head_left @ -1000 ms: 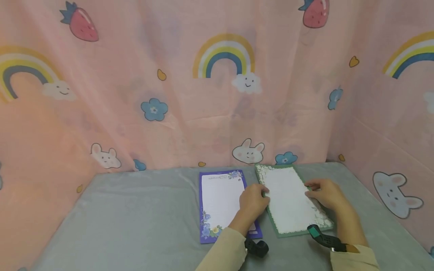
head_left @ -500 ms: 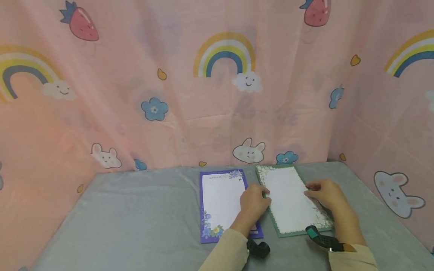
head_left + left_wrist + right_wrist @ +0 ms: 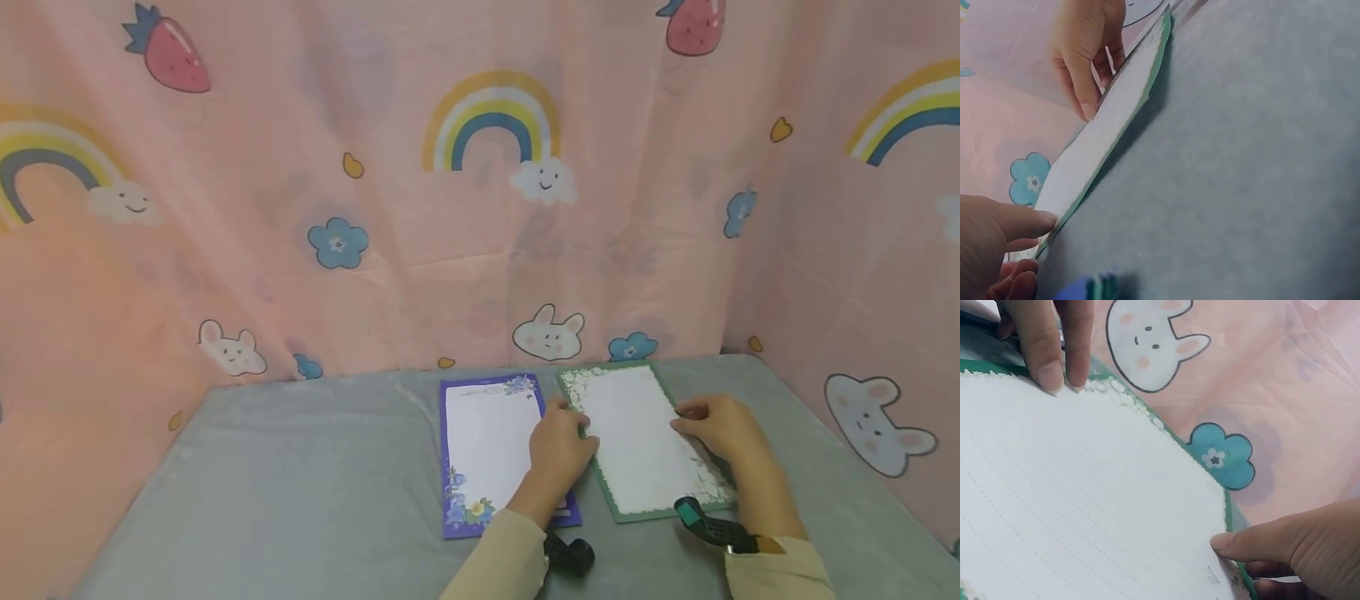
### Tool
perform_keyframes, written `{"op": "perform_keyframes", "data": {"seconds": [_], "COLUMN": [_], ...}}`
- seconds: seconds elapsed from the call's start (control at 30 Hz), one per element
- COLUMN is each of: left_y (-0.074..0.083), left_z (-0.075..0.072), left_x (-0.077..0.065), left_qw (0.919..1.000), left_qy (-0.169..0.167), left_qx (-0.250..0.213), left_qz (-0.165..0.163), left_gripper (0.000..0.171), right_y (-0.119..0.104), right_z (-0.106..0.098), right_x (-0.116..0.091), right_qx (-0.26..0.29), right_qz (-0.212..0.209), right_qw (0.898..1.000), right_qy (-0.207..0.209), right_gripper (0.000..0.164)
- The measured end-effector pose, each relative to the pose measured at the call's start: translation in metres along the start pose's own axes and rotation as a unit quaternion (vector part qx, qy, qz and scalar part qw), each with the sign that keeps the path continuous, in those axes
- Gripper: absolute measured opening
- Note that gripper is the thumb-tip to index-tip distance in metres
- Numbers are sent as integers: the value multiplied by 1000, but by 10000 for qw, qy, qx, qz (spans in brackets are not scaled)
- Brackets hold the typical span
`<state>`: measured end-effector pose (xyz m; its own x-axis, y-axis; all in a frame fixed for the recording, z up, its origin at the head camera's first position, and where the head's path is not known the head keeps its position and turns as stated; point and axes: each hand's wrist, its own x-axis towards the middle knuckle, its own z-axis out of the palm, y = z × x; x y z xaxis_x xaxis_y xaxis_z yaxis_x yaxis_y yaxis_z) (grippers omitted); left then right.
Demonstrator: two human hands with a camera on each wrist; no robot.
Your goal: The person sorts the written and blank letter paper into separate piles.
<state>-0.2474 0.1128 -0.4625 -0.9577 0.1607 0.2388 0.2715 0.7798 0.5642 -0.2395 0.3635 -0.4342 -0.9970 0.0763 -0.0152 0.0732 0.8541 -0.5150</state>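
Observation:
A sheet of lined letter paper with a green floral border [image 3: 637, 442] is held between my two hands. My left hand [image 3: 558, 450] pinches its left edge, the thumb on top of the white face. On the opposite edge, the thumb and fingers of my right hand [image 3: 723, 425] pinch it too. In the left wrist view the green-bordered letter paper [image 3: 1097, 144] is tilted, with a shadow under its near edge. Dotted lines show on the letter paper [image 3: 1097, 481] in the right wrist view. Purple-bordered letter paper [image 3: 491, 425] lies to the left, partly hidden behind my left forearm.
A grey cloth [image 3: 315, 483] covers the table. Behind it hangs a pink curtain [image 3: 420, 300] printed with rainbows, rabbits and flowers. Black wrist devices [image 3: 573, 557] are worn below both hands.
The far left corner of the green-bordered letter paper has shifted slightly to the left. Both hands keep their hold on its sides, and the purple-bordered letter paper stays in place.

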Motion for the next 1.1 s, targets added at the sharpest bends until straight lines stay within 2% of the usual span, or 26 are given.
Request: {"op": "perform_keyframes", "data": {"seconds": [0.23, 0.33, 0.47, 0.6, 0.73, 0.93, 1.1], "left_y": [-5, -8, -13, -19, -27, -43, -63], "left_z": [-4, -10, -29, -48, -63, -85, -98], "left_x": [-1, 1, 5, 7, 5, 0, -8], "left_qw": [9998, 9993, 9983, 9965, 9965, 9977, 9989], "left_qy": [-155, -265, -390, -529, -603, -419, -281], "left_qx": [29, -19, -320, -541, -364, -162, -67], "left_qz": [146, 247, 304, 364, 446, 499, 364], "left_gripper": [24, 23, 19, 20, 20, 19, 17], "right_y": [-4, -8, -14, -24, -36, -58, -84], "right_z": [0, -1, -6, -14, -20, -23, -19], "right_x": [1, 2, 3, -1, -4, -6, -8], "right_qx": [-102, -243, -445, -402, -241, -82, 499], "right_qz": [-93, -179, -317, -485, -693, -971, -1223], "right_qw": [9999, 9995, 9985, 9980, 9970, 9935, 9890], "right_qy": [-33, -94, -9, 111, 257, 590, 658], "right_gripper": [44, 48, 54, 57, 58, 58, 51]}}
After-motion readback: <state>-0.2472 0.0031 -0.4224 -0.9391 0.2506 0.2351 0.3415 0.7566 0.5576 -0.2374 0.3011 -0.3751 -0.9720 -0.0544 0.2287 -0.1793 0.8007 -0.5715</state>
